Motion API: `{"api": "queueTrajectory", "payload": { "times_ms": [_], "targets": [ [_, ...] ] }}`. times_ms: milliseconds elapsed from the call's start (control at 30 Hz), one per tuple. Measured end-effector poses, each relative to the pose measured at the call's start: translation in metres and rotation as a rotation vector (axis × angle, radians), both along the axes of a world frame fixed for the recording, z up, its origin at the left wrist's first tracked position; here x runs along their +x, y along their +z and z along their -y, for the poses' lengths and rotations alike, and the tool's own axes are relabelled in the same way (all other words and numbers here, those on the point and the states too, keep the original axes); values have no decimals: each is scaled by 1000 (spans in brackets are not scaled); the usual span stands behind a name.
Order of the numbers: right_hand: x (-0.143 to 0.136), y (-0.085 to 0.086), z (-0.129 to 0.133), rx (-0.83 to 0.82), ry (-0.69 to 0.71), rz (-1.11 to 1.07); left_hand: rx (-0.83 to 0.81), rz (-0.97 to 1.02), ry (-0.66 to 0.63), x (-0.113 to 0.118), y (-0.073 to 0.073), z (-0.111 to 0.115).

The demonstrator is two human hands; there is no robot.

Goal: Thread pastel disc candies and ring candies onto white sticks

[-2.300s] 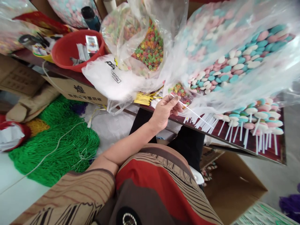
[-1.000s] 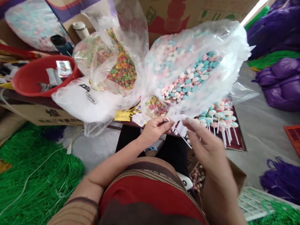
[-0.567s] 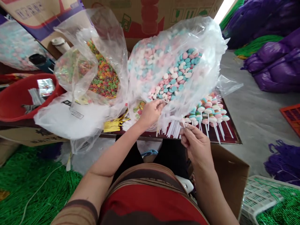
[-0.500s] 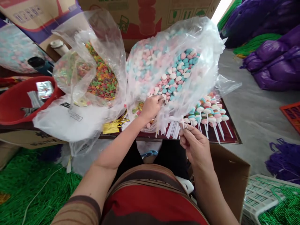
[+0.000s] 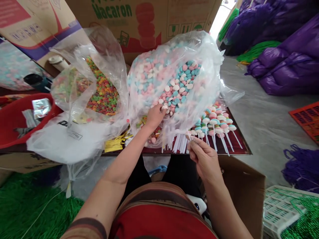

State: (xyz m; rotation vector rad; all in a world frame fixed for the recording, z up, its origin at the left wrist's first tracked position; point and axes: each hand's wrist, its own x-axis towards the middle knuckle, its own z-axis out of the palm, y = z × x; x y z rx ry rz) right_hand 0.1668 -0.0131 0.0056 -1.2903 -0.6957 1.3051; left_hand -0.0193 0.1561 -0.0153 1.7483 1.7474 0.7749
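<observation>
My left hand [image 5: 156,117] is at the mouth of a clear plastic bag [image 5: 210,76] of pink, white and blue candies [image 5: 175,88]. Its thumb and fingers are closed on a white candy [image 5: 164,108]. A short white stick [image 5: 188,135] stands up from the pinched fingers of my right hand [image 5: 203,155], just off the table's front edge. Beside that hand lie finished-looking candy lollipops [image 5: 213,122], stacked with their sticks towards me. Loose white sticks [image 5: 180,144] lie in a bundle between my hands. Small ring candies [image 5: 142,122] sit left of my left hand.
On the left are a bag of colourful ring candies [image 5: 106,96], gold twist ties [image 5: 116,143] and a red basin [image 5: 15,139]. Cardboard boxes [image 5: 112,30] stand behind. An open carton [image 5: 243,186] is below the table's right end, near a white crate [image 5: 281,205].
My left hand has closed on a white candy at the bag's opening. My right hand stays almost in place with the stick. The view has tilted up a little.
</observation>
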Motion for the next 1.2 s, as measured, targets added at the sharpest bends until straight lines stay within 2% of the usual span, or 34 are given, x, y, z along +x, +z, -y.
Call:
{"api": "queueTrajectory", "payload": {
  "times_ms": [67, 133, 200, 267, 400, 500, 567, 700, 800, 867, 1000, 1200],
  "targets": [
    [-3, -2, -11, 74, 11, 100, -57, 353, 29, -8, 2, 17],
    [-10, -2, -23, 207, 19, 276, -134, 700, -13, -11, 7, 41],
    [-19, 0, -33, 354, 42, 475, -190, 902, -81, -11, 13, 67],
    [-29, 3, -38, 455, 86, 618, -216, 988, -138, -10, 19, 89],
    [-43, 5, -34, 539, 99, 756, -258, 1059, -172, -12, 22, 116],
    [-45, 5, -30, 534, 108, 734, -289, 1117, -173, -16, 17, 124],
    [-43, 4, -30, 474, 122, 605, -291, 1145, -155, -17, 13, 128],
    [-40, 3, -31, 220, 134, 185, -285, 1145, -85, -15, 5, 132],
    [-43, 3, -30, 121, 227, 61, -247, 1084, -33, -11, 0, 134],
    [-48, 3, -28, 120, 242, 68, -211, 1012, -27, -9, -2, 135],
    [-51, -2, -27, 155, 182, 116, -201, 923, -58, -9, -2, 140],
    [-44, -18, -30, 259, 109, 316, -281, 1131, -131, -6, 5, 143]
  ]
}}
